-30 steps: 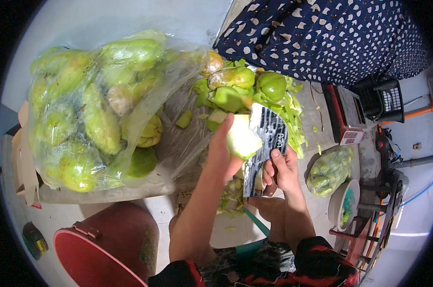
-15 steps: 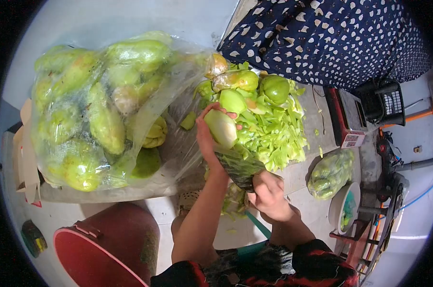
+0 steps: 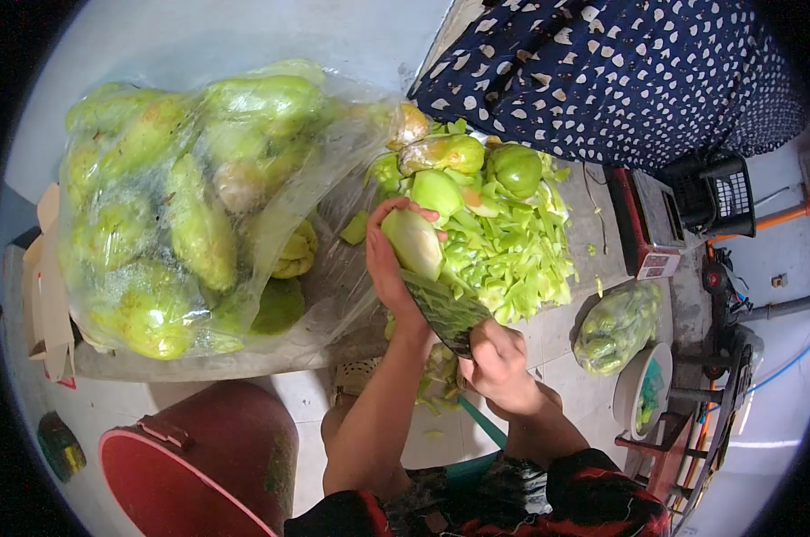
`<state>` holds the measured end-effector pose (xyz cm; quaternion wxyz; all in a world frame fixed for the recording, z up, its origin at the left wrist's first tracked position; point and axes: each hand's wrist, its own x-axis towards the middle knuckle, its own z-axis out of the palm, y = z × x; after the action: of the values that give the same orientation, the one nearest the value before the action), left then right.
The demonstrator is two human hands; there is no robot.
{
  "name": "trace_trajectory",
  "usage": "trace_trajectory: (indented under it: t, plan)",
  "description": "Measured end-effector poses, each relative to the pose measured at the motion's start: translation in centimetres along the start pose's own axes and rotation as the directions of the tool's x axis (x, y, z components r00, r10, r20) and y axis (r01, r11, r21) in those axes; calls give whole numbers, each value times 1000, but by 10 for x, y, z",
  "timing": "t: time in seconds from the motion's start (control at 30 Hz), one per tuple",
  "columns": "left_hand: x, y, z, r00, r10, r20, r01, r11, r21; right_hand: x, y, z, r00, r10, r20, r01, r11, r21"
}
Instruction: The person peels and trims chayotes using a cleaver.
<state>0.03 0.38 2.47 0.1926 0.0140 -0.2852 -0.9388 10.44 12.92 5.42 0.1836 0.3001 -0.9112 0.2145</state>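
Note:
My left hand (image 3: 389, 259) is wrapped round a partly peeled green papaya (image 3: 414, 247), its pale flesh facing up. My right hand (image 3: 499, 362) grips a knife whose handle is hidden in the fist. Its broad knife blade (image 3: 439, 309) reflects green and points up-left, with the tip end at the papaya's lower end. Beyond the hands lies a heap of green peel strips (image 3: 521, 259). On and behind this heap rest several fruits, among them a peeled green papaya (image 3: 436, 192) and a whole green one (image 3: 514, 170).
A large clear plastic bag of green papayas (image 3: 190, 215) fills the table's left. Below stands a red bin (image 3: 199, 456). To the right are a red scale (image 3: 651, 219), a black basket (image 3: 727, 192), a bagged bundle (image 3: 615, 327) and a white bucket (image 3: 636, 394). Dark patterned cloth (image 3: 602, 80) hangs at the back.
My right hand and the knife have shifted very slightly up and left, and the blade has tilted so it shows a brighter green reflection. My left hand stays round the papaya.

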Motion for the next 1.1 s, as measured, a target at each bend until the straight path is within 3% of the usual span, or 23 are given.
trace_trajectory:
  t: [0.1, 0.2, 0.33, 0.6, 0.73, 0.8, 0.93, 1.1]
  plan:
    - [-6, 0, 3, 998, 12, 69, -16, 998, 54, 2, 0, -2, 999, 39, 20, -38, 999, -5]
    - [-9, -4, 9, 1000, -4, -5, 4, 1000, 26, 1, 1, 1, 996, 85, 15, -84, 996, -26]
    - [-15, -5, 12, 998, -55, 37, 54, 998, 26, 0, 5, 3, 994, 110, 14, -109, 993, -37]
    - [-21, -10, 17, 990, 103, 101, -122, 970, 209, 5, 2, 5, 983, 182, 8, -181, 983, -27]
    - [-21, -7, 16, 992, 1, 125, -18, 990, 137, 8, 2, 7, 985, 174, -8, -174, 983, -58]
    - [-22, -12, 14, 993, -84, 79, 83, 996, 13, 10, 2, 8, 984, 175, -16, -176, 982, -72]
    - [-23, -14, 14, 995, -89, 33, 87, 994, 65, 15, -4, 4, 972, 235, 6, -235, 971, -43]
    - [-22, -11, 15, 993, -2, 121, -20, 984, 178, 18, -8, 0, 964, 264, 20, -263, 964, -30]
